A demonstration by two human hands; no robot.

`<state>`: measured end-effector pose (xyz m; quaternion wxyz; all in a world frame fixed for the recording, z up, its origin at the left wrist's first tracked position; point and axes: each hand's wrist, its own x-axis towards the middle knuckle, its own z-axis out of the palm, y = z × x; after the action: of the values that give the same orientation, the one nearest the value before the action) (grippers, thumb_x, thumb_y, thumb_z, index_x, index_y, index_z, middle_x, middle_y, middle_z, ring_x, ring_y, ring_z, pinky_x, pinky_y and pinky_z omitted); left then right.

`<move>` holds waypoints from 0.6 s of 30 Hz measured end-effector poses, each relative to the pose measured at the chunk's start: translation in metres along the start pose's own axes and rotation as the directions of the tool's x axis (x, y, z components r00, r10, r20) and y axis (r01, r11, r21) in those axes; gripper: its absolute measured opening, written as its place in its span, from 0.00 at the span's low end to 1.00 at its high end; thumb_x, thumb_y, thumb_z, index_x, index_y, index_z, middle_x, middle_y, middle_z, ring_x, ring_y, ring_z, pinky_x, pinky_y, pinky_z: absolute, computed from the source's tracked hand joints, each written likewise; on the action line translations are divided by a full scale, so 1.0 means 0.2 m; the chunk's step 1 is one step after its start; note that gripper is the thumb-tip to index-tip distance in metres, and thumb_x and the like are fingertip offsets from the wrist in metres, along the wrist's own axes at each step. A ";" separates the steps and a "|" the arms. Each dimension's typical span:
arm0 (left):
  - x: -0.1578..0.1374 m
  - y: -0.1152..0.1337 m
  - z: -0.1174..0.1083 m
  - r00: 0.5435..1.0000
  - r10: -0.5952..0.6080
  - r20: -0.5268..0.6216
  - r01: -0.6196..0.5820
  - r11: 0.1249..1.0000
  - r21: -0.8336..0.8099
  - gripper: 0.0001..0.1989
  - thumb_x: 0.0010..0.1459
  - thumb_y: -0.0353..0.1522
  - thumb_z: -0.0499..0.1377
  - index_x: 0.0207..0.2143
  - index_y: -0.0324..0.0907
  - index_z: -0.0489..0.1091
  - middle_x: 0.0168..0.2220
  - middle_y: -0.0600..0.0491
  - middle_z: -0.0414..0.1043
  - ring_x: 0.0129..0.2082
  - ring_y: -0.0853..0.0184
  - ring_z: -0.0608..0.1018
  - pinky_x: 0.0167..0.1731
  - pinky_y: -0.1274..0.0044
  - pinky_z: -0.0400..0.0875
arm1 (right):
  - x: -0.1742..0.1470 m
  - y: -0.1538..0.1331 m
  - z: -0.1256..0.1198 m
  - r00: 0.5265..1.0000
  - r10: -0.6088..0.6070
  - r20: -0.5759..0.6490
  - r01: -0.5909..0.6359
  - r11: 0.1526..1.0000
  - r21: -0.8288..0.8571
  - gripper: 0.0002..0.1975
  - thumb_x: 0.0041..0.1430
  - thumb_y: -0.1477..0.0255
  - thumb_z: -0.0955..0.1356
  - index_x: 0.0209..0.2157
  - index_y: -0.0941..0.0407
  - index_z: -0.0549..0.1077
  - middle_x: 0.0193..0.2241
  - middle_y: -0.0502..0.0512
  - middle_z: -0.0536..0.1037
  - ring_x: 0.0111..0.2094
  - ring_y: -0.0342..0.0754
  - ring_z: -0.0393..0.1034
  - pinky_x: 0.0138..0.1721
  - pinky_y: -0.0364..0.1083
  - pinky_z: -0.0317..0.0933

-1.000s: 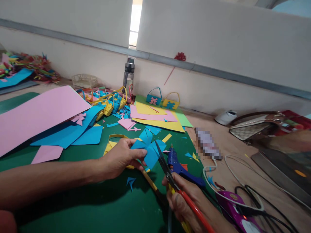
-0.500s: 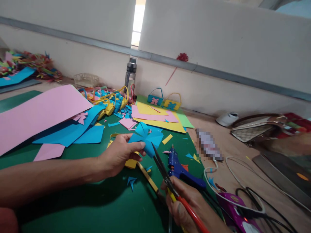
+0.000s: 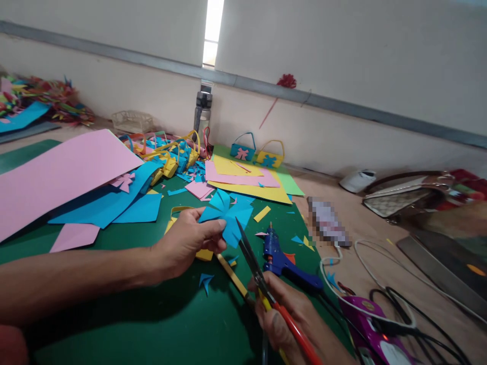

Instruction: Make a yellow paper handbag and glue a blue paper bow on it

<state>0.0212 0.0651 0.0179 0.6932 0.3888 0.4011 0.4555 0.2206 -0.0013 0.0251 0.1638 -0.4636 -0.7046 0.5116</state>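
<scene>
My left hand (image 3: 194, 232) pinches a blue paper cutout (image 3: 232, 218) with notched, petal-like edges above the green mat (image 3: 125, 314). In my right hand (image 3: 289, 314) is a pair of scissors (image 3: 253, 258) with red and yellow handles. Their blades point up and away, with the tips close to the cutout's right side; whether they touch it I cannot tell. Partly hidden under my left hand is a yellow paper basket (image 3: 204, 254). A blue glue gun (image 3: 283, 263) lies just beyond my right hand. A small blue scrap (image 3: 206, 282) rests on the mat between my hands.
Pink sheets (image 3: 72, 175) and blue sheets (image 3: 139, 209) lie on the left. Behind them are several small paper baskets (image 3: 171, 165). Two decorated paper bags (image 3: 243, 153) stand against the wall. A blurred phone-like object (image 3: 327, 221), cables and a purple power strip (image 3: 371, 324) are on the right.
The blue cutout has turned slightly in my left hand, and its notches show more openly. The scissors have shifted a little left. The whole view has moved slightly.
</scene>
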 end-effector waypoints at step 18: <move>-0.02 0.01 0.01 0.998 0.068 -0.011 -0.068 0.997 -0.046 0.08 0.49 0.31 0.61 0.24 0.39 0.63 0.22 0.59 0.65 0.20 0.74 0.72 0.26 0.78 0.71 | -0.03 -0.05 0.08 0.986 0.035 -0.163 -0.028 0.999 0.044 0.27 0.52 0.44 0.58 0.33 0.55 0.64 0.20 0.46 0.59 0.20 0.40 0.51 0.20 0.40 0.55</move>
<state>0.0206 0.0612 0.0217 0.6842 0.3841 0.3802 0.4897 0.2071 -0.0156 0.0293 0.2226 -0.5117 -0.6704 0.4890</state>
